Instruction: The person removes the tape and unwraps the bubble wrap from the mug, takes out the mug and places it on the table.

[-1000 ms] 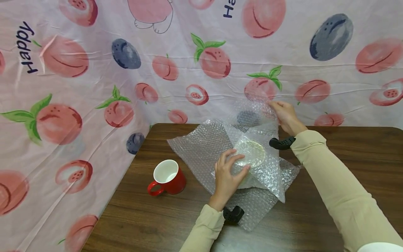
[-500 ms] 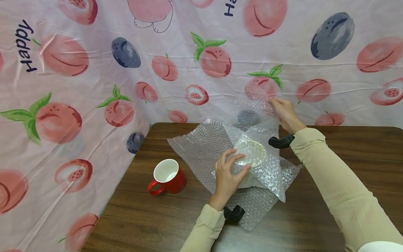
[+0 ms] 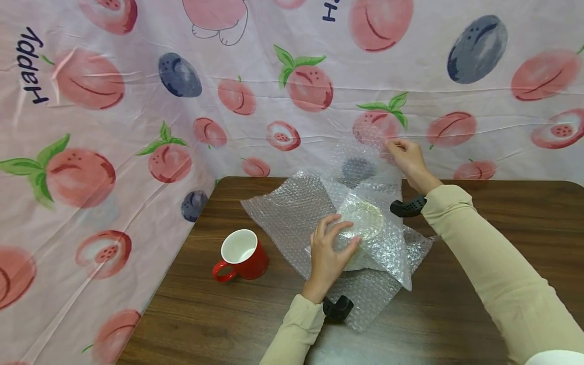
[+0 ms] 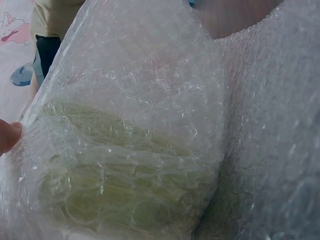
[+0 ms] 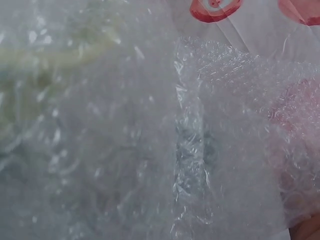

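The right hand [image 3: 409, 162] pinched raised bubble wrap [image 3: 374, 170]; the left hand [image 3: 326, 257], fingers apart, rested on a wrapped greenish object [image 3: 366, 220].

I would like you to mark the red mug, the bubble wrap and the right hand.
Red mug [image 3: 252, 265]: head view, outer side wall.
Bubble wrap [image 3: 301, 215]: head view, left part of the sheet.
Right hand [image 3: 410, 159]: head view, middle of the hand.

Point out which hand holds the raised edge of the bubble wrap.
The right hand: it pinches the bubble wrap up before the patterned cloth, while the left hand is lower, fingers against the greenish wrapped item.
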A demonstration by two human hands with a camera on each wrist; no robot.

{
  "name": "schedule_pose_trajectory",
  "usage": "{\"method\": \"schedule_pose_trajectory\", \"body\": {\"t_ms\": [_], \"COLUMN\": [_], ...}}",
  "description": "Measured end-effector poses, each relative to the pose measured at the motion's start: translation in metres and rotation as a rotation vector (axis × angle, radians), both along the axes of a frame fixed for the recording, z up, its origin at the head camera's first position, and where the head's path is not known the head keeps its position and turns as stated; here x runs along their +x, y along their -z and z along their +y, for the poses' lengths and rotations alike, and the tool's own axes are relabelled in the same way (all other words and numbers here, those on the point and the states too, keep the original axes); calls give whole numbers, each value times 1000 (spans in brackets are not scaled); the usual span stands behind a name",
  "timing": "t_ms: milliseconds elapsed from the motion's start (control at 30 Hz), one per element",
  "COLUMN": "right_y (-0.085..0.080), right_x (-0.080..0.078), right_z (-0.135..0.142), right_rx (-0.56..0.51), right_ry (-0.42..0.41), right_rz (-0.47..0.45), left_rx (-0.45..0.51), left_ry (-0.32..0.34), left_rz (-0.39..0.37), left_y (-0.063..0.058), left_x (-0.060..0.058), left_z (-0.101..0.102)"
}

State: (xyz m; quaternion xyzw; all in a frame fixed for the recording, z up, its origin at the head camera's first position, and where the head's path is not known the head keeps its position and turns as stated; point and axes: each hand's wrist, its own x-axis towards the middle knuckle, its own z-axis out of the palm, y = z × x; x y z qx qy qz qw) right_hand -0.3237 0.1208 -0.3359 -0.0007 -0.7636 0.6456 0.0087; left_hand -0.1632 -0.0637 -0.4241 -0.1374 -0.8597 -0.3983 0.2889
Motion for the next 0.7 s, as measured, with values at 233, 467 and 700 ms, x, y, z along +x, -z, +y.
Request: {"method": "schedule_pose_trajectory", "body": {"t_ms": [233,467,700], "right_y": [1,3,8], "right_x": [2,11,13], "right_z": [8,13,17], "right_rx": [70,113,230], "right_ry": [-47,-76,-97], "right_rz": [55,127,163], "left_rx": [1,4,1], "left_ry": [-2,-3,-7], "left_rz": [7,-2,5], "left_y": [0,0,-1], "left_x": [0,1,0], "left_z": [1,0,0]}}
